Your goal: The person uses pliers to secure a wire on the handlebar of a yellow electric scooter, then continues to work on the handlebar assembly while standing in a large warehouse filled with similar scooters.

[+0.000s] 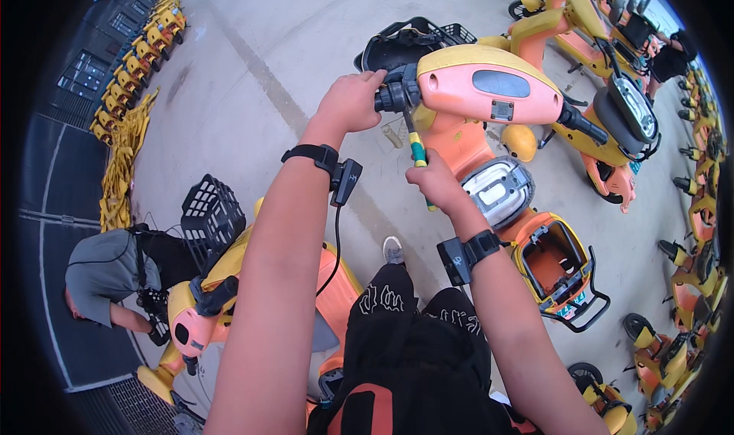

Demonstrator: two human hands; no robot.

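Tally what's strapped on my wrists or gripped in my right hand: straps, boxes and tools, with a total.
Black wrist straps: 2
Black boxes on the straps: 2
Green-and-yellow handled tool: 1
Total: 5

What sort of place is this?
Probably a storage or repair yard for scooters: rows of yellow scooters line the sides, the nearest scooter has an open rear compartment, and the right hand holds a screwdriver-like tool by its handlebars.

Yellow-and-orange scooters (474, 99) stand about the pale grey floor (229, 137).
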